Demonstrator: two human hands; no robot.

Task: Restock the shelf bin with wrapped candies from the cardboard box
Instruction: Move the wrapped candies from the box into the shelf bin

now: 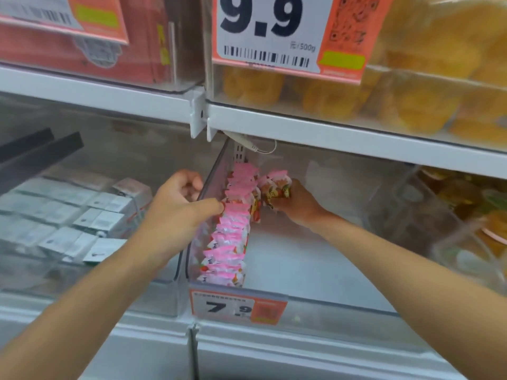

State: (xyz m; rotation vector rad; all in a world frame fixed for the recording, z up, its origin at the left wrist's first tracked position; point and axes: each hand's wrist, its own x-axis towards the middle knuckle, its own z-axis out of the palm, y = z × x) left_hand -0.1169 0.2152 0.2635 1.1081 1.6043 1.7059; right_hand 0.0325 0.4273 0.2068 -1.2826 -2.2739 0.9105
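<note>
The row of wrapped candies (230,237) stands packed along the left wall of the clear bin (315,259). Its long axis runs from the bin's front lip straight back toward the rear, and the packets sit on edge with their pink crimped tops pointing up. At the far end of that row, toward the bin's back, the right hand (300,205) has its fingers curled tight round a handful of candies (275,187), and those packets stick out tilted up and leftward against the row's end. The left hand (178,198) reaches in over the bin's left wall. One digit is stretched out and touches the top of the row about midway, while the other fingers are curled near the wall's upper edge; I cannot tell from here whether they grip anything. The rest of the bin's floor, right of the row, is bare and pale. On the bin's front lip hangs a price tag (236,308) reading 7.9. Left of the bin is a neighbouring bin of white and grey packets (82,223), and right of it another with blurred orange goods (472,215). Above the bin runs a white shelf edge (343,133) with a thin cable (255,146) beneath it, and higher still are yellow wrapped items (411,102) behind a large 9.9 sign (274,31).
</note>
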